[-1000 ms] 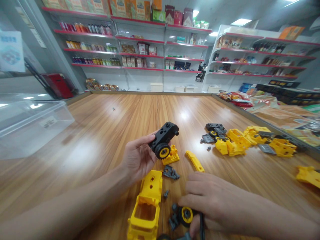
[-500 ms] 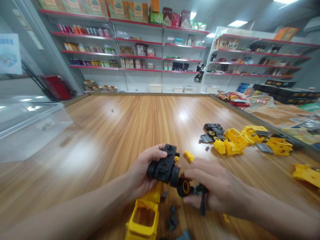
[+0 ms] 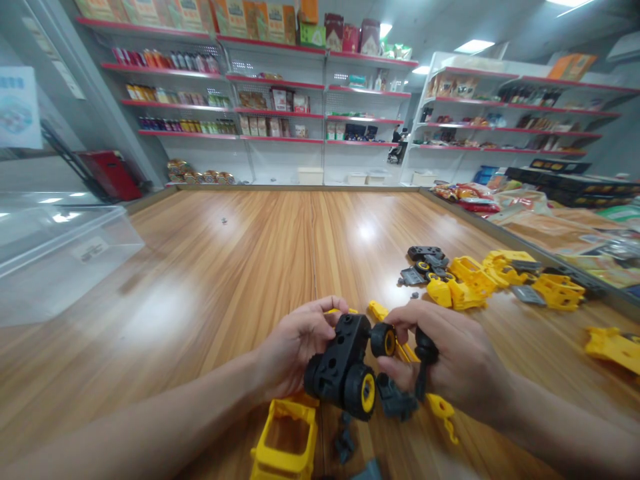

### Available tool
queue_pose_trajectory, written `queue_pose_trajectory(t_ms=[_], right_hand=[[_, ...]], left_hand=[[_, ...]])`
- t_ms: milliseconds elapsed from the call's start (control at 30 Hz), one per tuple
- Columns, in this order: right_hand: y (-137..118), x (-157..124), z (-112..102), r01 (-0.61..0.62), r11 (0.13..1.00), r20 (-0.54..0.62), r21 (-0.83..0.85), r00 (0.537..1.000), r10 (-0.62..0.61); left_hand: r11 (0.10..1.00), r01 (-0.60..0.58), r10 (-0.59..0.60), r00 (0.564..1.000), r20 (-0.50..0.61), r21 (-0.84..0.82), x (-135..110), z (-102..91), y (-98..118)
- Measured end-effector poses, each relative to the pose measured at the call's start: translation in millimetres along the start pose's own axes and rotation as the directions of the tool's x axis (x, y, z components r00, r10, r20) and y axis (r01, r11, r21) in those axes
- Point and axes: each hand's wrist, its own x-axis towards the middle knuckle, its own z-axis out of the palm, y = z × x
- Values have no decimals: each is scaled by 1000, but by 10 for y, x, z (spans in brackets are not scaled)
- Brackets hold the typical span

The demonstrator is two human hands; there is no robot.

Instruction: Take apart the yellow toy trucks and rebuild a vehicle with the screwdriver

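My left hand (image 3: 295,340) grips a black toy vehicle chassis (image 3: 345,353) by its left side. A wheel with a yellow hub (image 3: 367,392) sits on its near right corner, and another black wheel shows at the left. Pinched in my right hand (image 3: 450,343) is a small yellow-hubbed wheel (image 3: 384,340), right by the stub at the chassis's far right corner; whether it touches I cannot tell. A black rod with a round knob (image 3: 426,348) is tucked in the same hand. Below lie a yellow open frame (image 3: 285,443) and dark grey parts (image 3: 395,398).
Yellow and black toy vehicle parts (image 3: 467,283) are heaped to the right, with another yellow piece (image 3: 613,347) at the edge. A yellow hooked piece (image 3: 443,413) lies under my right wrist. A clear plastic bin (image 3: 75,260) stands left. Packaged goods (image 3: 540,220) lie beyond the table's right edge.
My right hand has brought the small wheel up and right, to the chassis's far right corner. My left hand has turned and lowered the chassis, so the near wheel's yellow hub shows.
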Motion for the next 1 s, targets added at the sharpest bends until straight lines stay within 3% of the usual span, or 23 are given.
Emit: queue_pose_trajectory(t_ms=[367,633,1000], right_hand=[[-14,-16,27,-17,999,53,34,998,15],[-35,10,25,-33,999,-27,5,999,33],[-26,-7,36,-51,999,-47,3,998,51]], left_hand=[[995,29,-43,988,149,94,-20,17,-35],[993,38,-49,994,102,111,-24,55,-44],[998,2,-9,994,108,69,-11,48,-32]])
